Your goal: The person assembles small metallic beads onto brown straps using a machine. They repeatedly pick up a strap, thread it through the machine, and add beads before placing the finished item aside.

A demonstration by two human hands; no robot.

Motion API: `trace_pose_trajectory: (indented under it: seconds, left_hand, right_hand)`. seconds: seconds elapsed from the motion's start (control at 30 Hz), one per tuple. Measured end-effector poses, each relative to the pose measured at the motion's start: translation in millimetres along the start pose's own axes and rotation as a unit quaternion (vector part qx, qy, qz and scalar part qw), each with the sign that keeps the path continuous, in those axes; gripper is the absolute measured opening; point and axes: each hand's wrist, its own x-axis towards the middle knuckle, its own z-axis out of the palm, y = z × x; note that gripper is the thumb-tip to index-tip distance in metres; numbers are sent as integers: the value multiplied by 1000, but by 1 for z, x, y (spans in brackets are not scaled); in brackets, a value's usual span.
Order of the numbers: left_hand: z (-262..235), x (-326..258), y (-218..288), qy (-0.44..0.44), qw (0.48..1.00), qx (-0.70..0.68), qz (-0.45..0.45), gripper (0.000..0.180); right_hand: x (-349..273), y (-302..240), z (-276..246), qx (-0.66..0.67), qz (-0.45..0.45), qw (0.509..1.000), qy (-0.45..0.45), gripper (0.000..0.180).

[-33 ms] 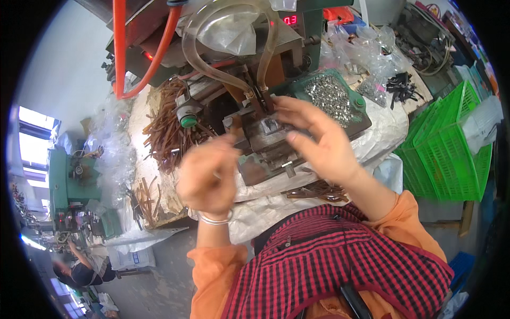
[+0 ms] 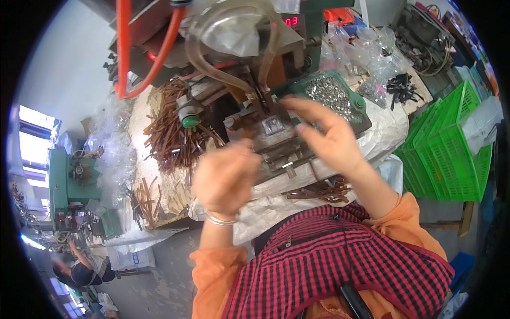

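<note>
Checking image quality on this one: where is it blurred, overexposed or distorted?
Head view: the left hand is smeared by blur, while the right hand looks clearer; head view: the windows at far left are washed out; head view: fisheye distortion bends the outer scene inside a black surround.

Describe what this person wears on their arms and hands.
Orange sleeves leave both forearms partly uncovered. The left hand and right hand are gloveless. A pale, shiny bracelet circles the left wrist; none shows on the right.
</note>
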Motion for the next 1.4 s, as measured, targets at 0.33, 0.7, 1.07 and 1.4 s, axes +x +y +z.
trace_pose_trajectory:
  seconds: [0.33, 0.7, 1.07, 1.4]
  left_hand:
    - [44, -10, 5, -39, 992, 22, 114, 31]
    - [34, -28, 18, -5, 999, 25, 41, 27]
    - [-59, -183, -106, 25, 721, 437, -537, 36]
    - [-121, -149, -148, -323, 711, 323, -535, 18]
  right_hand:
    - [4, 95, -70, -489, -98, 847, 187, 13]
    - [11, 95, -49, -586, -33, 807, 60, 22]
    - [-9, 133, -91, -624, -32, 775, 96, 30]
    - [15, 128, -91, -497, -18, 859, 122, 25]
